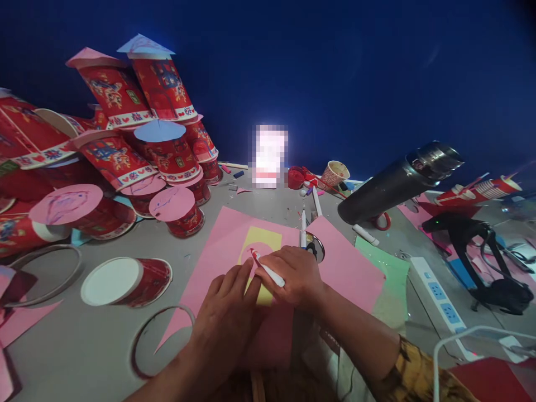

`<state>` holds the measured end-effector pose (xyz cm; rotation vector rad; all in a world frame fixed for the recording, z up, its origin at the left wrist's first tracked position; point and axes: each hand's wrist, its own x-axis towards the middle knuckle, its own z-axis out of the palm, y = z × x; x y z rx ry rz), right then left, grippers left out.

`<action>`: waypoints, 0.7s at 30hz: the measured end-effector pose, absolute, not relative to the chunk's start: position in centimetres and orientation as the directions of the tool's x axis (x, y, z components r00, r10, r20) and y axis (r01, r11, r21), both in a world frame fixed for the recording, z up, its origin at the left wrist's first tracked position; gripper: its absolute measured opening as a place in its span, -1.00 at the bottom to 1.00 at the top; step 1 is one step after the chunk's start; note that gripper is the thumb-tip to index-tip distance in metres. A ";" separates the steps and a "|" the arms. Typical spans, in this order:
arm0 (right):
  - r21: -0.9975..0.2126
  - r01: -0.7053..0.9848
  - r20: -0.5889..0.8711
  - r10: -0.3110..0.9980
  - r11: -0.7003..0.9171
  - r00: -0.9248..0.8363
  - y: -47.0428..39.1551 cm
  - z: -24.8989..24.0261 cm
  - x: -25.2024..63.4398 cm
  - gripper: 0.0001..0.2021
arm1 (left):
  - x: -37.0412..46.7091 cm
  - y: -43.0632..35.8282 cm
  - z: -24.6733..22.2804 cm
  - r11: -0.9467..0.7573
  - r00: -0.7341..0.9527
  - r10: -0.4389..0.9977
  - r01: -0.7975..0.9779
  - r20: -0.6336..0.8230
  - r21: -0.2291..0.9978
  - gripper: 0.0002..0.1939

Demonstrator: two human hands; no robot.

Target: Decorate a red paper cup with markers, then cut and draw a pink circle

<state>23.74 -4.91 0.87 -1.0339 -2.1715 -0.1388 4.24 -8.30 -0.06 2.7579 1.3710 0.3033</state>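
Note:
My right hand is closed round a white marker with a red tip, which points down at a pink paper circle. That circle lies over a yellow paper strip on a large pink sheet. My left hand rests on the papers just left of the marker, fingers lying flat and its fingertips near the circle's lower edge. Whether the marker tip touches the paper cannot be made out for certain.
Stacked red paper cups with paper discs stand at the left. Nearer lies a red cup, beside a ring. A dark bottle, green sheet and power strip are at the right. A blurred bright screen stands behind.

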 end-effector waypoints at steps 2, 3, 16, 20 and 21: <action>-0.174 0.734 0.645 0.639 0.657 -0.419 -4.9 1.0 23.9 -0.92 | 4.3 -8.3 -0.1 -0.607 0.590 0.793 0.785 0.149 0.122 -0.52; -0.166 0.744 0.646 0.641 0.647 -0.413 -4.9 1.0 24.0 -0.92 | 4.3 -8.4 -0.1 -0.606 0.590 0.794 0.787 0.147 0.115 -0.50; -0.156 0.725 0.640 0.628 0.671 -0.443 -5.1 1.4 23.4 -0.92 | 4.3 -8.3 -0.3 -0.604 0.585 0.796 0.786 0.156 0.135 -0.55; -0.139 0.754 0.623 0.649 0.642 -0.437 -5.1 1.4 23.7 -0.91 | 4.2 -8.3 -0.4 -0.605 0.585 0.793 0.789 0.172 0.107 -0.53; -0.134 0.766 0.621 0.656 0.629 -0.430 -5.1 1.4 23.8 -0.91 | 4.2 -8.3 -0.4 -0.605 0.584 0.792 0.791 0.177 0.096 -0.52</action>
